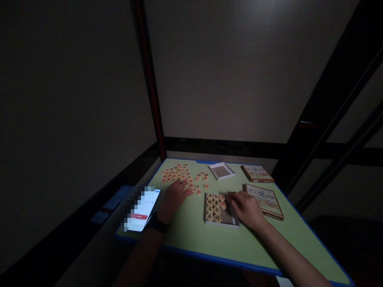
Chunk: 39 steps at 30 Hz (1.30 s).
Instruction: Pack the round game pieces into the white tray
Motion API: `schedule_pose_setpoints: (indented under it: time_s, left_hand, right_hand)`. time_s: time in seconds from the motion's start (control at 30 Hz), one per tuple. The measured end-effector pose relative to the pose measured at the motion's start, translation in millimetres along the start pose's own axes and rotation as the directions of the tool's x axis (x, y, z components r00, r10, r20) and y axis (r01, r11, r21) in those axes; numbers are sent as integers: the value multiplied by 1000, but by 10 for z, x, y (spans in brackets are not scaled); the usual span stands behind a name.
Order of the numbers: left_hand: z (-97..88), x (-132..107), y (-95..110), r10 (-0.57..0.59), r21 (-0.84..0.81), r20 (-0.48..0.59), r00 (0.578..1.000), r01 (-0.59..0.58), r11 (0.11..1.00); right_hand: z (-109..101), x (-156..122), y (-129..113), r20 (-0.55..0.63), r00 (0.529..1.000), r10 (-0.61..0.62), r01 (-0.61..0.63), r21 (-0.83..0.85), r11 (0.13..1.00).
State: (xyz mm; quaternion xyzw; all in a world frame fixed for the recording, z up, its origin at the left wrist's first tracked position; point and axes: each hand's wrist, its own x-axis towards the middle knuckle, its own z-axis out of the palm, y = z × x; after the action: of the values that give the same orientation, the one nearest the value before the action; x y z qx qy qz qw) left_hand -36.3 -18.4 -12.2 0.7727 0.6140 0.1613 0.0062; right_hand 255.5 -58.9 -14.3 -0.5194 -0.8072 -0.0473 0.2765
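Loose round Chinese chess pieces (175,174) with red and dark characters lie spread over the table's far left part. My left hand (175,197), wearing a dark wristband, rests at the near edge of them, thumb and fingers apart around a few pieces. In the middle stands a shallow white box tray (207,222) with several pieces set in rows on its left side. Over the tray's right side is my right hand (247,208), fingers curled together near the right column of pieces. Whatever its fingertips hold, if anything, is hidden.
The green table (191,239) has a blue edge. A phone (143,209) with a lit screen lies at the left edge. An open white box part (222,171) lies at the back. Two printed boxes (257,174) lie on the right, one close behind my right hand.
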Motion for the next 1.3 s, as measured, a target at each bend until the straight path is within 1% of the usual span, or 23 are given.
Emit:
schedule_pose_setpoints:
  time_s: [0.2,0.4,0.53,0.7,0.83,1.0,1.07,1.2,1.3]
  left_hand:
    - [17,23,-1,14,59,7,1000,-15,998]
    - [33,37,-27,34,121,23,999,-37,992]
    - [53,31,-49,38,108,9,999,-39,993]
    - [96,38,-86,48,72,7,999,-49,996]
    - [153,69,-119,63,52,-10,998,-62,997]
    - [191,105,-144,64,60,9,998,-64,996]
    - [202,111,-150,59,64,4,998,-59,996]
    - [224,110,-150,65,54,-54,996,-62,997]
    - [209,111,-131,61,42,-44,997,-59,997]
  right_hand:
    - [-18,4,-4,30,1000,-3,4,-24,1000]
    - [-39,10,-21,3,1000,30,-30,-31,999]
    - [-29,12,-20,2,999,37,-37,-44,998]
    - [-7,15,1,-35,997,64,-64,0,998]
    - [-12,12,-11,-26,999,37,-36,35,999]
    - [-15,9,-44,-41,999,-17,20,67,998]
    - [-12,8,-51,-51,999,-18,21,75,997]
    - [13,6,-53,-76,997,-9,15,79,997]
    - [10,48,-60,-103,995,3,9,107,994]
